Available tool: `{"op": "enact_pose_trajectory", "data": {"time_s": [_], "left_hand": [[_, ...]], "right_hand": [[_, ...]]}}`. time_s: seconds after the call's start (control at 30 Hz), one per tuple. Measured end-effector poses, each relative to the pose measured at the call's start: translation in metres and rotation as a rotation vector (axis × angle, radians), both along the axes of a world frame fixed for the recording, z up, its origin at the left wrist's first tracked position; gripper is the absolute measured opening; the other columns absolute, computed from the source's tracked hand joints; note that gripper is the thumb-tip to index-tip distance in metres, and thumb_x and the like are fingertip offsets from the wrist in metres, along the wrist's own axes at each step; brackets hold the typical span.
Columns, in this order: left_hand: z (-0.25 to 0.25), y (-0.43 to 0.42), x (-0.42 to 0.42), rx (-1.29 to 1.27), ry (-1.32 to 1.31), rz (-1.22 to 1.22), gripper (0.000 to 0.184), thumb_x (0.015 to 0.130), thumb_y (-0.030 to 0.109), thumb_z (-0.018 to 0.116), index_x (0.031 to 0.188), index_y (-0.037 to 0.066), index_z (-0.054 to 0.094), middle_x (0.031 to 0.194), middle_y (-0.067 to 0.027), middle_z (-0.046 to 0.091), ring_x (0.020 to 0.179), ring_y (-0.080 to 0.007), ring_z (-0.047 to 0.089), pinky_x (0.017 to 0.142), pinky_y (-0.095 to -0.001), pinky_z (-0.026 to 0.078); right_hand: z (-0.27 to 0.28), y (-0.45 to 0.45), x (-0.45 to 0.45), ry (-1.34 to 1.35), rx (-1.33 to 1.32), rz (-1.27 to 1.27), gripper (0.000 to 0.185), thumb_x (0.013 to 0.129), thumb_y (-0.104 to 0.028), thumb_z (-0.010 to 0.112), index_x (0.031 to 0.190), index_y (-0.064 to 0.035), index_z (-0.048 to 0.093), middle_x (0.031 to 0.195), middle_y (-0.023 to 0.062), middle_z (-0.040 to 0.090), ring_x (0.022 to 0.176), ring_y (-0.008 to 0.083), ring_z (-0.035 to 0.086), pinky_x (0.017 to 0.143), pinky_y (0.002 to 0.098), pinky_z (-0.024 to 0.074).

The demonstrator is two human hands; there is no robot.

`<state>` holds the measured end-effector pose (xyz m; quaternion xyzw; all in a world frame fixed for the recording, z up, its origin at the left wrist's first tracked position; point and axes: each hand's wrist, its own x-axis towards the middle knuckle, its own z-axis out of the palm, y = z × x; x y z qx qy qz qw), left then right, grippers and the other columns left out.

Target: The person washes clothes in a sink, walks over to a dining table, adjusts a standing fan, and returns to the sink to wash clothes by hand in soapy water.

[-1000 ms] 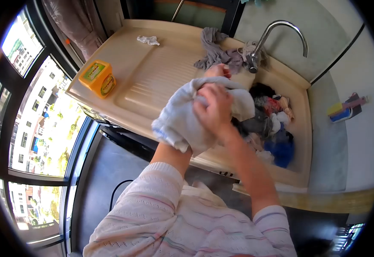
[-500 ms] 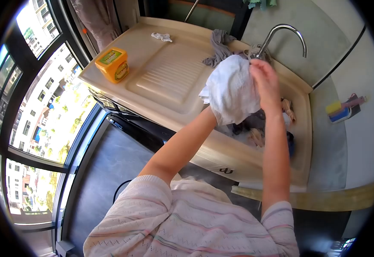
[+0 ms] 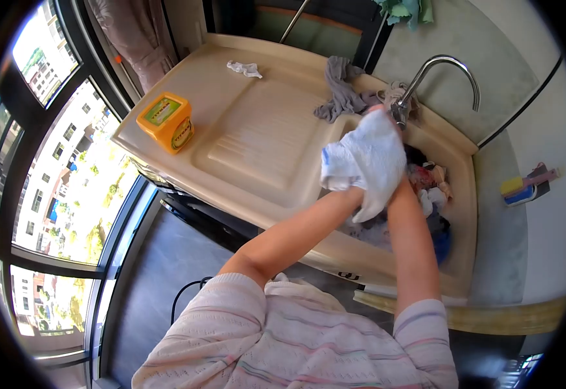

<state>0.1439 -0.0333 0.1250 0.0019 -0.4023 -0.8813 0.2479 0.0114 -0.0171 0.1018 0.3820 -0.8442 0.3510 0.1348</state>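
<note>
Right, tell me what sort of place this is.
Probably a home laundry corner: a beige basin holds clothes in suds, a ribbed washing slope adjoins it, and a curved tap stands at its edge.

"What sits by the left edge of the worktop (image 3: 263,120)?"
"An orange tub (image 3: 166,123); a crumpled white scrap (image 3: 245,69) lies near the far edge."
"And on the right wall (image 3: 500,240)?"
"A yellow-and-blue item (image 3: 519,188)."
</note>
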Motion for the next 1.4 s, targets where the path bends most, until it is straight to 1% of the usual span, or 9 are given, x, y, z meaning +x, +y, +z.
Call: {"op": "enact_pose_trajectory", "data": {"time_s": [0.2,0.47,0.57,0.6,0.83,0.9,1.03,1.23,1.4], "left_hand": [[-0.003,-0.064,-0.004,-1.177,-0.226,0.295,0.035,0.077,0.024,0.051,0.108,0.009,0.050,0.104,-0.0076,0.051,0.100,-0.0209,0.046,0.089,-0.0297,0.035],[0.057,-0.165,-0.043,-1.964,-0.351,0.849,0.044,0.073,0.032,0.054,0.110,0.008,0.051,0.112,-0.0102,0.050,0.102,-0.0241,0.047,0.089,-0.0323,0.036],[0.092,-0.229,-0.079,-1.373,-0.021,0.513,0.060,0.070,0.027,0.058,0.123,0.008,0.037,0.108,-0.0175,0.051,0.102,-0.0310,0.047,0.086,-0.0332,0.038],[0.074,-0.261,-0.113,-0.711,0.367,0.261,0.064,0.067,0.026,0.062,0.124,0.009,0.036,0.107,-0.0190,0.051,0.103,-0.0321,0.047,0.085,-0.0334,0.039],[-0.017,-0.389,-0.195,-2.033,-0.731,0.747,0.062,0.065,0.021,0.064,0.122,0.026,0.042,0.121,-0.0020,0.046,0.118,-0.0237,0.035,0.088,-0.0580,0.029],[-0.049,-0.400,-0.188,-1.893,-0.975,0.374,0.045,0.067,0.015,0.059,0.110,0.026,0.054,0.117,-0.0043,0.050,0.113,-0.0239,0.042,0.090,-0.0511,0.033],[-0.072,-0.443,-0.157,-1.739,-1.233,0.666,0.025,0.066,0.013,0.060,0.090,0.015,0.066,0.098,-0.0099,0.060,0.091,-0.0267,0.058,0.079,-0.0351,0.046],[-0.068,-0.501,-0.099,-1.874,-1.474,0.169,0.030,0.056,0.020,0.066,0.079,0.000,0.063,0.086,-0.0188,0.061,0.080,-0.0262,0.062,0.066,-0.0372,0.050],[-0.078,-0.548,-0.081,-1.513,-1.426,0.775,0.031,0.063,0.016,0.066,0.091,0.002,0.062,0.095,-0.0172,0.060,0.091,-0.0293,0.059,0.074,-0.0396,0.048]], "right_hand": [[-0.046,-0.034,-0.056,0.028,0.107,0.068,0.030,0.077,-0.029,0.051,0.102,-0.0128,0.053,0.104,0.0116,0.053,0.091,0.0287,0.052,0.075,0.0370,0.0407],[0.088,-0.008,0.054,0.346,0.171,0.166,0.040,0.076,-0.014,0.050,0.116,-0.0081,0.046,0.126,0.0120,0.038,0.121,0.0284,0.029,0.096,0.0408,0.0232],[0.048,0.051,0.067,0.110,0.324,0.196,0.040,0.071,-0.005,0.056,0.111,-0.0073,0.049,0.121,0.0125,0.042,0.112,0.0308,0.039,0.090,0.0392,0.0321],[0.026,0.072,0.071,0.003,0.289,0.163,0.039,0.071,-0.004,0.056,0.109,-0.0071,0.050,0.118,0.0130,0.045,0.107,0.0322,0.043,0.087,0.0382,0.0351],[-0.040,0.187,0.145,-0.279,0.394,-0.196,0.023,0.073,-0.003,0.054,0.095,-0.0017,0.055,0.094,0.0168,0.056,0.088,0.0331,0.053,0.075,0.0366,0.0417],[-0.052,0.206,0.156,-0.467,0.397,-0.300,0.019,0.074,-0.004,0.052,0.093,-0.0013,0.056,0.089,0.0158,0.057,0.083,0.0323,0.053,0.073,0.0368,0.0414],[-0.072,0.210,0.156,-0.276,0.388,-0.272,0.014,0.076,-0.006,0.049,0.086,-0.0009,0.058,0.078,0.0141,0.058,0.074,0.0310,0.053,0.068,0.0376,0.0404],[-0.069,0.198,0.159,-0.257,0.382,-0.322,0.013,0.076,-0.005,0.047,0.077,-0.0014,0.059,0.073,0.0122,0.058,0.071,0.0291,0.053,0.072,0.0383,0.0380],[-0.067,0.197,0.161,-0.216,0.432,-0.337,0.014,0.079,-0.007,0.045,0.077,-0.0024,0.059,0.073,0.0108,0.058,0.069,0.0269,0.054,0.073,0.0365,0.0372]]}}
